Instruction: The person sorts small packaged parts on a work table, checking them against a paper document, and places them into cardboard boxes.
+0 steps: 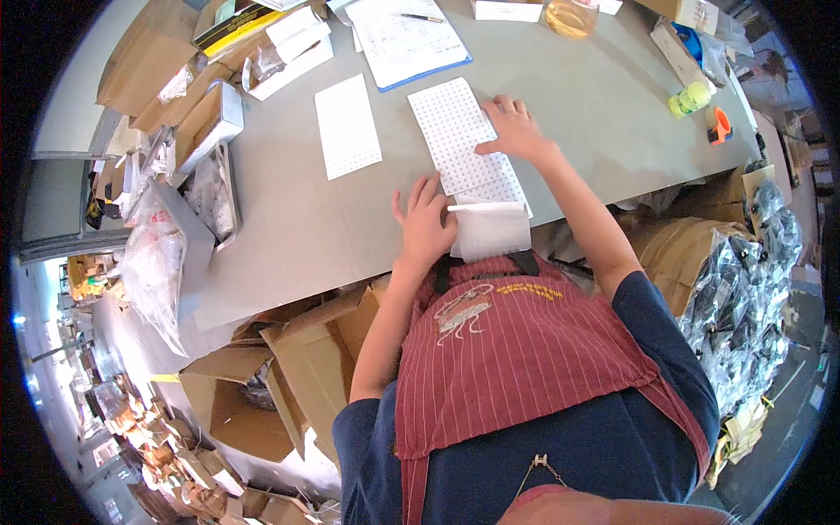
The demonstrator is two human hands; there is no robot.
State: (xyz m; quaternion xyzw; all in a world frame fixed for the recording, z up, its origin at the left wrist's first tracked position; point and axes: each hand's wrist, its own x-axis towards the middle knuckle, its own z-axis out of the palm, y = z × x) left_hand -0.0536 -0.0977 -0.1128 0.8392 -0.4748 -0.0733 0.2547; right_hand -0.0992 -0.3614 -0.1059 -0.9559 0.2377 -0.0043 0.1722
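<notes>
A white sheet with rows of small printed marks, like a label sheet (448,131), lies on the grey table in front of me. My right hand (518,131) rests on its right edge, thumb and fingers spread. Beneath its near end shows a second marked sheet (500,191). A plain white sheet (494,232) curls over the table's front edge against my apron. My left hand (426,223) is beside the sheets' near left corner, fingers stretched forward and thumb by the curled sheet. To the left lies another white sheet (348,127), mostly blank, with marks along its near end.
Beyond the sheets lie a blue-edged clipboard (411,44) with papers and a pen (422,17). Cartons (210,122) and plastic bags crowd the left side. At right are a yellow-green bottle (689,101) and an orange item (720,125). Open cardboard boxes (236,402) stand below the table.
</notes>
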